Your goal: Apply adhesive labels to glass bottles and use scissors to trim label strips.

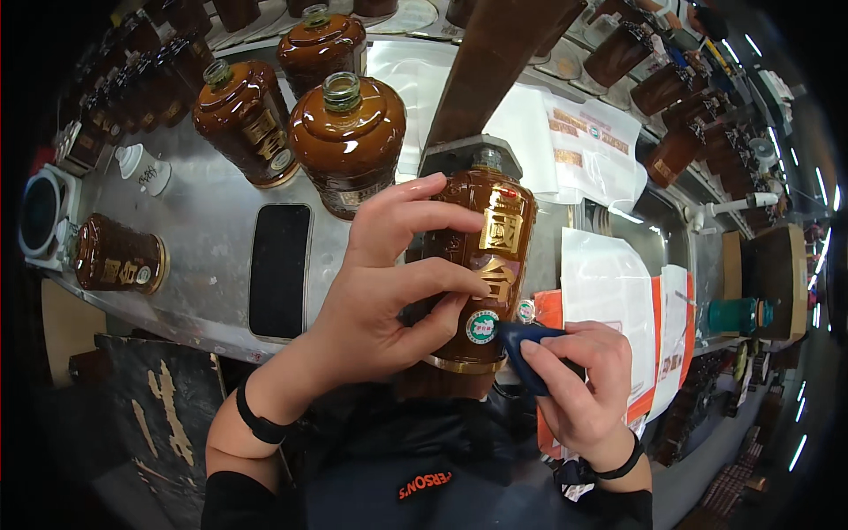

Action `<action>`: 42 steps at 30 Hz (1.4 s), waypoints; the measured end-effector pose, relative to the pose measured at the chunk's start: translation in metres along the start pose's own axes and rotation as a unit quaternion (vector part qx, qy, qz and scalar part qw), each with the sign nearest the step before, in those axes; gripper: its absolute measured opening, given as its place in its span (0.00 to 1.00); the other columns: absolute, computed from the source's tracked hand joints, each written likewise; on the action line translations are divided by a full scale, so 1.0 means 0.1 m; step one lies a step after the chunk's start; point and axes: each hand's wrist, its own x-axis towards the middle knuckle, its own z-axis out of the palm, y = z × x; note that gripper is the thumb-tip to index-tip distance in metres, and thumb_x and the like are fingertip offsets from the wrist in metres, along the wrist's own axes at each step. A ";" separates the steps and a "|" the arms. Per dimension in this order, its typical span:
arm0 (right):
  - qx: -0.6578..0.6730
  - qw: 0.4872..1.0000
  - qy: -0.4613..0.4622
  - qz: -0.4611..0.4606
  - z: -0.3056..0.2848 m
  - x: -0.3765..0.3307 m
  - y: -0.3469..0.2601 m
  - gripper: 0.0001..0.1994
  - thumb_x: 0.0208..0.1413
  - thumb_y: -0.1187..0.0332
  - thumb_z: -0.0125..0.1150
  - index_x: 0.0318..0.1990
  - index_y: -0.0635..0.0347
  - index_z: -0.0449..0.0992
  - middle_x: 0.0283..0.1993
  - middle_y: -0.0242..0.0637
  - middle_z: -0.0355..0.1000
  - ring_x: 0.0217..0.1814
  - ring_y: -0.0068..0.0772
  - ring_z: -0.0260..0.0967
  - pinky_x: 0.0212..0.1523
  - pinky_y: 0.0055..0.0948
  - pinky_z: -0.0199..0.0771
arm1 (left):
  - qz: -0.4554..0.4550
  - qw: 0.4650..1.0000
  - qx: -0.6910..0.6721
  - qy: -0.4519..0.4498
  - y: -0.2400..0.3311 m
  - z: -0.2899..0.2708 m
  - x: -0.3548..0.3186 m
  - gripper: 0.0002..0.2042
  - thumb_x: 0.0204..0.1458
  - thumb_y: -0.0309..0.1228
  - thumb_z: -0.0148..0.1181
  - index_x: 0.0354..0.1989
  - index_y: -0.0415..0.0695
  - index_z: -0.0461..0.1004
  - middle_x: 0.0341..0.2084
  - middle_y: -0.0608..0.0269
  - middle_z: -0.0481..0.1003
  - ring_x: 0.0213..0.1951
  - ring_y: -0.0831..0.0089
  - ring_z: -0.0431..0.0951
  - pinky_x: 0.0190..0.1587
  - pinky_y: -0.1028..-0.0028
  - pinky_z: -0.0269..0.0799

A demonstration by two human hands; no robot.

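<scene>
In front of me a brown glass bottle (519, 256) leans back against a dark support, its neck pointing away. Raised gold characters run down its face, and a round green-and-white sticker (482, 328) sits low on it. My left hand (367, 287) grips the bottle from the left, with its fingers bent across the front and the thumb just above the sticker. A dark blue wedge-shaped pad, perhaps a scraper (523, 358), is pinched in my right hand (587, 380). Its tip meets the bottle at the sticker's right edge.
A black phone (280, 269) lies left on the metal table (199, 230). Beyond it stand open brown bottles (349, 132); a smaller bottle (119, 256) stands far left near a white jar (143, 168). White sticker sheets (609, 274) lie on an orange sheet (548, 309) at right. A brown post (486, 71) rises behind.
</scene>
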 end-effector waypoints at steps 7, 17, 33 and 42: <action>-0.096 0.990 0.072 -0.070 0.19 -0.02 0.03 0.23 0.29 0.71 0.64 0.41 0.60 0.81 0.37 0.32 0.68 0.37 0.30 0.63 0.40 0.32 0.72 | 0.041 0.998 0.034 -0.031 0.02 0.01 0.06 0.12 0.36 0.21 0.59 0.30 0.51 0.80 0.55 0.59 0.69 0.62 0.52 0.59 0.62 0.58 0.54; -0.121 0.983 0.104 -0.088 0.27 -0.01 0.00 0.22 0.29 0.70 0.62 0.40 0.60 0.82 0.36 0.30 0.68 0.36 0.28 0.62 0.39 0.29 0.72 | 0.046 0.998 -0.005 -0.031 -0.01 0.01 0.06 0.13 0.34 0.25 0.65 0.32 0.51 0.79 0.56 0.58 0.68 0.62 0.52 0.60 0.63 0.57 0.53; -0.102 0.991 0.072 -0.047 0.21 0.05 -0.08 0.26 0.28 0.74 0.65 0.45 0.62 0.79 0.36 0.34 0.68 0.36 0.33 0.63 0.36 0.30 0.70 | 0.048 0.998 -0.023 -0.026 -0.05 0.05 0.05 0.14 0.34 0.26 0.69 0.33 0.51 0.78 0.55 0.61 0.68 0.62 0.53 0.60 0.63 0.57 0.55; 0.167 0.969 0.067 0.170 0.15 0.25 -0.05 0.16 0.40 0.81 0.67 0.41 0.63 0.79 0.33 0.37 0.67 0.35 0.33 0.65 0.33 0.26 0.66 | 0.043 0.998 -0.037 -0.016 -0.06 0.06 0.04 0.14 0.35 0.26 0.68 0.33 0.52 0.78 0.55 0.62 0.68 0.63 0.53 0.59 0.63 0.57 0.55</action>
